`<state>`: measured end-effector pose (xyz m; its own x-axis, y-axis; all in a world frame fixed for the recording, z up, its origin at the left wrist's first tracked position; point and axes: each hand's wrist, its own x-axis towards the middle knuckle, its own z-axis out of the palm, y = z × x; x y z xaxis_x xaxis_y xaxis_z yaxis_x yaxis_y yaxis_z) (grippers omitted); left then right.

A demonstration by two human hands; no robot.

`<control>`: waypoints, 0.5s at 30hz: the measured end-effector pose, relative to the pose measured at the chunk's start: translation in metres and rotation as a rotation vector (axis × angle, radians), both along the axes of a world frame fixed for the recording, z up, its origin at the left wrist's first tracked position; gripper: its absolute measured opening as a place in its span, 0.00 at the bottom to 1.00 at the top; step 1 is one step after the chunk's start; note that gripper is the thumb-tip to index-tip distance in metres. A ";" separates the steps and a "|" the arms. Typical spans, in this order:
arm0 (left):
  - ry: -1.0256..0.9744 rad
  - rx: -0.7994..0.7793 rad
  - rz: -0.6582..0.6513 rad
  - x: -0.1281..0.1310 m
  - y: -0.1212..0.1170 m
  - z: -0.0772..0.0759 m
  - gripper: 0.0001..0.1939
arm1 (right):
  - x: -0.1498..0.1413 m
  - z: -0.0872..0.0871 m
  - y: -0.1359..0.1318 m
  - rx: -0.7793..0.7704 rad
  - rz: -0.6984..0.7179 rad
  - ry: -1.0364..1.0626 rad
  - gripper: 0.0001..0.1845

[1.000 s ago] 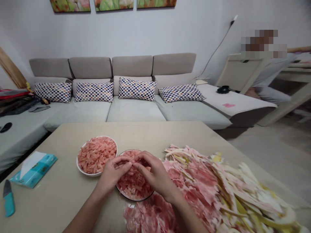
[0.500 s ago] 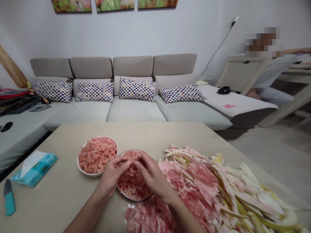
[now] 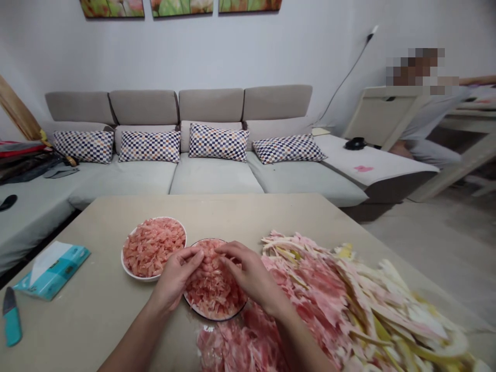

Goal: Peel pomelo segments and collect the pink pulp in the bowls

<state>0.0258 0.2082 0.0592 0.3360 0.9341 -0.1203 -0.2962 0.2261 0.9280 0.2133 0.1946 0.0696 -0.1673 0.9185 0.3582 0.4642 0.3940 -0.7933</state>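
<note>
My left hand [image 3: 175, 277] and my right hand [image 3: 248, 274] hover together over a dark-rimmed plate [image 3: 217, 316] heaped with pink fruit flesh [image 3: 213, 289]. Both hands are curled, fingertips pinching at a small piece of the pink flesh above the heap. To the left of it stands a white bowl [image 3: 132, 273] filled with pink flesh pieces [image 3: 153, 245]. A big pile of pink and pale yellow peel [image 3: 349, 305] spreads to the right of my right hand.
A beige table [image 3: 232, 212] bears it all. A teal tissue pack [image 3: 52, 263] and a teal-handled knife [image 3: 11, 319] lie at the left edge. A grey sofa [image 3: 213, 175] with checked cushions stands behind. Another person sits at the far right [image 3: 434, 121].
My fingertips have come slightly apart and dropped lower onto the heap. The view has shifted a little.
</note>
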 end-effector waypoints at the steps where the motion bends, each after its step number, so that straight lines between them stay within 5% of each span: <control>1: 0.033 0.022 0.002 0.000 0.000 0.000 0.14 | -0.001 0.001 -0.001 0.027 -0.004 0.010 0.11; 9: 0.220 0.202 -0.012 0.002 0.000 0.000 0.14 | -0.016 0.005 -0.007 0.088 0.025 0.105 0.12; 15: 0.147 0.125 0.004 0.002 0.000 -0.002 0.14 | -0.018 0.001 -0.005 0.101 0.022 0.103 0.09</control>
